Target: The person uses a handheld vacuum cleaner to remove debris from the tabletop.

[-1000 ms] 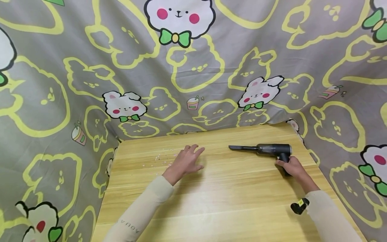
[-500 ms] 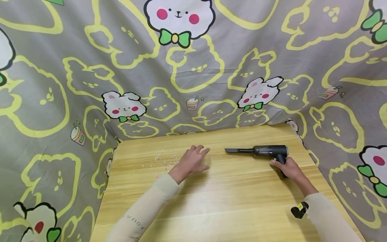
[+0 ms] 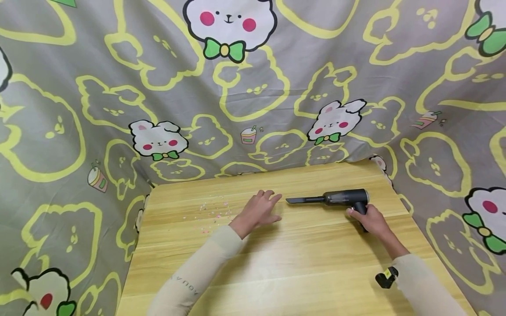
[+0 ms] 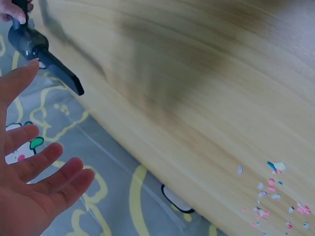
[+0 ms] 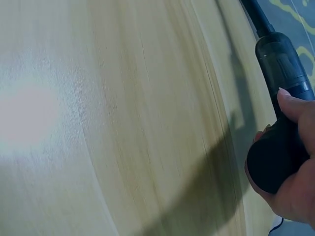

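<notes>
My right hand (image 3: pixel 374 220) grips the handle of a black handheld vacuum cleaner (image 3: pixel 344 197), its fingers wrapped round it in the right wrist view. The long flat crevice nozzle (image 3: pixel 303 200) points left, and its shadow falls on the wood beside it. My left hand (image 3: pixel 258 209) hovers over the table with fingers spread and nothing in them, just left of the nozzle tip. To its left, small pink, white and blue paper scraps (image 3: pixel 218 216) lie scattered on the tabletop; the left wrist view shows them at lower right (image 4: pixel 271 182).
The wooden table (image 3: pixel 276 272) reaches back to a grey curtain (image 3: pixel 253 105) with yellow outlines and rabbit faces, which also hangs along both sides. A small black device (image 3: pixel 386 278) with a yellow label sits at my right wrist.
The vacuum cleaner has moved left in my right hand. My left hand has shifted right, away from the scraps, so more of them show. The head view has turned slightly.
</notes>
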A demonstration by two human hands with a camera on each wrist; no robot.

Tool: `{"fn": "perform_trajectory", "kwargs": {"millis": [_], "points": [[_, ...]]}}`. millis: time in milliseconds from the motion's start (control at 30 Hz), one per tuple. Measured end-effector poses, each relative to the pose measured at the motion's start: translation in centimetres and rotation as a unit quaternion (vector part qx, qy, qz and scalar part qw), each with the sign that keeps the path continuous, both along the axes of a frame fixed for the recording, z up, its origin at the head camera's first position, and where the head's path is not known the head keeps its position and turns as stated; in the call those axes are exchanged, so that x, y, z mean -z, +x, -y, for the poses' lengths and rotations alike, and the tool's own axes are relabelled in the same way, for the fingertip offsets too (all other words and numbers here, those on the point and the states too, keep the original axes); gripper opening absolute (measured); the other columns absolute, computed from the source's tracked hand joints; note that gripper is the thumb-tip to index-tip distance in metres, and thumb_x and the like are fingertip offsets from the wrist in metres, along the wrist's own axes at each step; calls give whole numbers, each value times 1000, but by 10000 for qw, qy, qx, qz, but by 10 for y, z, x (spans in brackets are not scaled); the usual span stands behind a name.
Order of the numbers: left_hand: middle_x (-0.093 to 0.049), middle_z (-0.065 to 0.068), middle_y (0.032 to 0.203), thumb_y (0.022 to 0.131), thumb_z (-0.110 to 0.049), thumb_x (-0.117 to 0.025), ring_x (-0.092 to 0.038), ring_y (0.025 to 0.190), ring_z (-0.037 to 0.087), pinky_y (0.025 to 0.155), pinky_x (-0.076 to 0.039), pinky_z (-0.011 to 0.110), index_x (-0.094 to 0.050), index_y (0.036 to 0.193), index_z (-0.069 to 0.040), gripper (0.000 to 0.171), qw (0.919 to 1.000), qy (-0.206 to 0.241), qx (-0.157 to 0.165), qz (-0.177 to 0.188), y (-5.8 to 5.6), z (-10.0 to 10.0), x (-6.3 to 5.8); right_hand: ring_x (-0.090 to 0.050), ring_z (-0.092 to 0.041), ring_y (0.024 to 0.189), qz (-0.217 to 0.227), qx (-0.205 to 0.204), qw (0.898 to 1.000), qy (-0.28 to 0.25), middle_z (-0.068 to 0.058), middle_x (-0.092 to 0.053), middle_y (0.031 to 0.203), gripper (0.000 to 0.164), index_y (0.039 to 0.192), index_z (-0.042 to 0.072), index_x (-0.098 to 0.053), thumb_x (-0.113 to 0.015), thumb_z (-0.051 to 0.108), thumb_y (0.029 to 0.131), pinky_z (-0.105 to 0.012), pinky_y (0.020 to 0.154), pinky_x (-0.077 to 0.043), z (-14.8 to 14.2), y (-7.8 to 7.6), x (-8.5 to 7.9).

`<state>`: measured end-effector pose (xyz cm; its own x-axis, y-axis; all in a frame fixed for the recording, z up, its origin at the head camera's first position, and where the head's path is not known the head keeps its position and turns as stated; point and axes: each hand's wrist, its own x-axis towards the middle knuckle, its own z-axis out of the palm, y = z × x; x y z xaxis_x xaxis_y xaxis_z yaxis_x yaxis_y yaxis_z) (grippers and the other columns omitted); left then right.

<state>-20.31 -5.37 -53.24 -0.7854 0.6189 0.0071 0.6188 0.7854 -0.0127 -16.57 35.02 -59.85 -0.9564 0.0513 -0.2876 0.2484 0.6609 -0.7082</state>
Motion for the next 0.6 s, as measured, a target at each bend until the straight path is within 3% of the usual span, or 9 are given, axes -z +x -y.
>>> {"fn": "perform_trajectory", "kwargs": {"millis": [300,600], "points": [[-61,10,145,92,-58,-72,-63,126,31,93,-62,40,-53,151,-21,72,9999,70,45,61,-1,-9,6,-44,-16,55,-93,108,9999,-64,0,-43,66,56,91,1,-49,-61,55,100,-31,51,-42,11,1,3],[-65,9,141,92,-57,-72,-66,122,28,91,-63,38,-58,146,-22,66,9994,168,143,-258,-2,-15,10,-52,-21,64,-47,175,9997,131,-9,-52,77,67,104,-7,-49,-64,58,97,-32,55,-45,22,3,-1]]}}
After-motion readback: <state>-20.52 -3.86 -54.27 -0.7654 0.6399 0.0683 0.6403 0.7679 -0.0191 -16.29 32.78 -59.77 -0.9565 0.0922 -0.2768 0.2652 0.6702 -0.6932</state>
